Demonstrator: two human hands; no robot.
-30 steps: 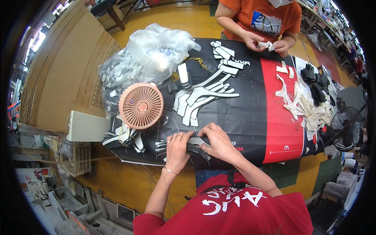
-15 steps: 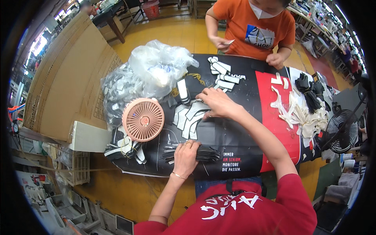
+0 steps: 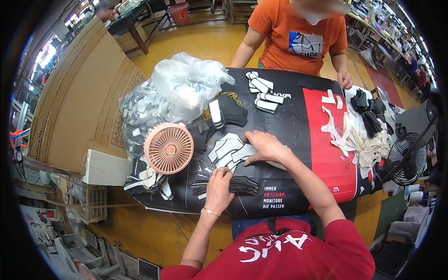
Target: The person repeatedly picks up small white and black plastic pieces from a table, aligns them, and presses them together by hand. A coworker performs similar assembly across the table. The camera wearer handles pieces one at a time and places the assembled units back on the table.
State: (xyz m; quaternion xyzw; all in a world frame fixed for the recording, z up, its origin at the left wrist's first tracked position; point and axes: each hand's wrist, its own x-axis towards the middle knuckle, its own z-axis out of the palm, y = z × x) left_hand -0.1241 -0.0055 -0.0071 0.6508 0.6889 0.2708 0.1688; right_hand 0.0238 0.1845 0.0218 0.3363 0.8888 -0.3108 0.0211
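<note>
My left hand [image 3: 220,189] lies over a stack of thin dark strips [image 3: 245,185] near the table's front edge, its fingers bent and closed on the stack's far edge. Just beyond it spreads a small pile of pale grey, dark-edged cut pieces [image 3: 228,148]. At the right end of this pile my right hand [image 3: 267,148] arches, thumb and fingers curled around the pieces' ends; its palm hides part of them. A pale curved piece [image 3: 276,164] shows beneath that hand.
A pink fan [image 3: 169,148] and clear plastic bags [image 3: 186,84] stand at the left. More cut pieces [image 3: 268,101] lie farther back, and cream scraps [image 3: 361,135] at the right. A black fan [image 3: 407,156] borders the right end. Across the table is a person in orange [image 3: 298,42].
My right hand has drawn nearer, uncovering black pieces beyond the pale pile. The left hand stays at the stack. The person opposite has lowered an arm and shifted.
</note>
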